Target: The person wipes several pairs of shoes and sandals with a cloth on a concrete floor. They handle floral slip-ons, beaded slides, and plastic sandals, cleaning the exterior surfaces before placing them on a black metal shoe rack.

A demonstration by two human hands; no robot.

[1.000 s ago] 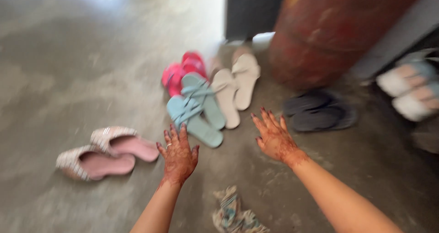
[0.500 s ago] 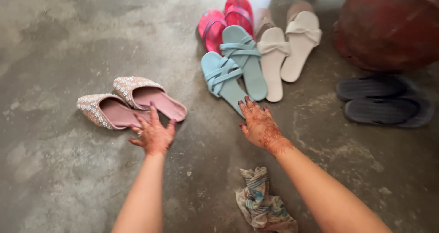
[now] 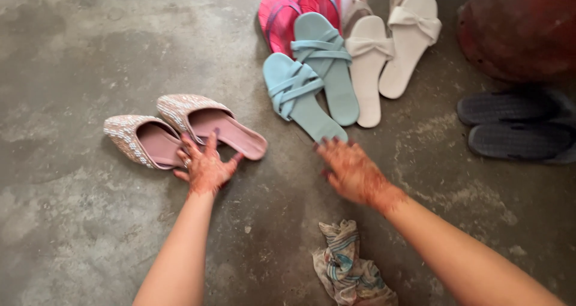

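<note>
The person's left hand (image 3: pixel 205 168), fingers spread and gripping nothing, lies on the heel ends of a pair of pink beaded slip-on shoes (image 3: pixel 180 131) set side by side on the grey concrete floor (image 3: pixel 72 54). The right hand (image 3: pixel 349 170), blurred, is open too, its fingertips just at the heel of the nearer light blue strappy sandal (image 3: pixel 298 96); whether they touch it cannot be told. At the top right stands a large dark red rounded vessel (image 3: pixel 519 27). Below it lie two black flip-flops (image 3: pixel 519 126). Beside the blue pair are cream bow sandals (image 3: pixel 390 45) and, behind, bright pink sandals (image 3: pixel 294 9). A crumpled patterned cloth (image 3: pixel 351 267) lies between the forearms.
</note>
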